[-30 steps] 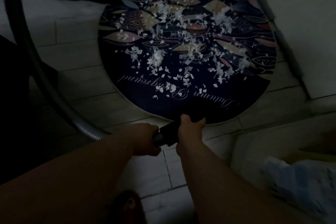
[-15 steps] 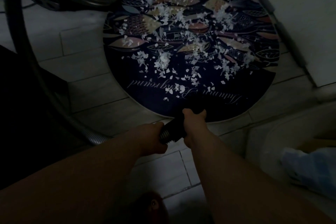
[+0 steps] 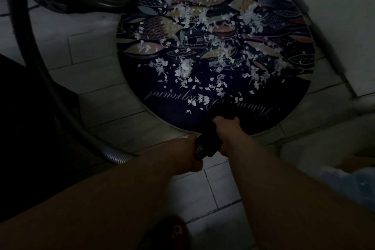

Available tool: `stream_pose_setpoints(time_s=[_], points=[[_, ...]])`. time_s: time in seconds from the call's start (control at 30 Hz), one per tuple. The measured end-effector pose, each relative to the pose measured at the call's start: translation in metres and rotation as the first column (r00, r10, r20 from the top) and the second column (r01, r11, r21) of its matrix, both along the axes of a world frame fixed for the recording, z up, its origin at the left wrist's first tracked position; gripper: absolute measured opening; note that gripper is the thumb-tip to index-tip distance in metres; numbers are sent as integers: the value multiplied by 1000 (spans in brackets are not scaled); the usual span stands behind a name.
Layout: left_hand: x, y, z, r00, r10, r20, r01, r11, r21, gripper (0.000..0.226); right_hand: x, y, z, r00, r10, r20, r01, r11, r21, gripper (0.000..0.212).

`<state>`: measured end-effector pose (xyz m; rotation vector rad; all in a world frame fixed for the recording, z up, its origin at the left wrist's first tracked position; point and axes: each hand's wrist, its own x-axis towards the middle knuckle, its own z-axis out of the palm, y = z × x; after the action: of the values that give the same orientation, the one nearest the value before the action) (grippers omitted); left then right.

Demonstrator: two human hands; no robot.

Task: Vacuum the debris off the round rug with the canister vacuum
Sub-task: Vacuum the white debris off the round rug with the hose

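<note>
White paper-like flakes of debris (image 3: 184, 69) lie scattered across the middle and far half of the dark round patterned rug (image 3: 263, 122), which sits on the pale tiled floor (image 3: 101, 79). The spread looks the same as a second ago, so nothing seems to have been picked up yet.

What has changed is the reach. Both hands have pushed the black rigid hose end (image 3: 209, 144) forward from the floor tiles over the rug's near rim. The right hand (image 3: 225, 130) is curled round the front of it, now above the rug. The left hand (image 3: 188, 154) grips the ribbed grey hose (image 3: 115, 154) just behind.

The tip is lost against the dark pile, seemingly just short of the nearest flakes.

The dark canister vacuum (image 3: 50, 0) stands beyond the rug's far left edge. Suction on the debris is probably about to start.
</note>
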<state>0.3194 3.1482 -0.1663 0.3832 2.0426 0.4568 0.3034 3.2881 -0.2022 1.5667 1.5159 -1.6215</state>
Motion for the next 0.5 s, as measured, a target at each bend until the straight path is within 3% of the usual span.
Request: stream_pose_setpoints(time_s=[0.5], points=[[-23,7,3,999,2,45,-3,1000,25,55,-25,10,7,998,40,49,-41,999,14,85]])
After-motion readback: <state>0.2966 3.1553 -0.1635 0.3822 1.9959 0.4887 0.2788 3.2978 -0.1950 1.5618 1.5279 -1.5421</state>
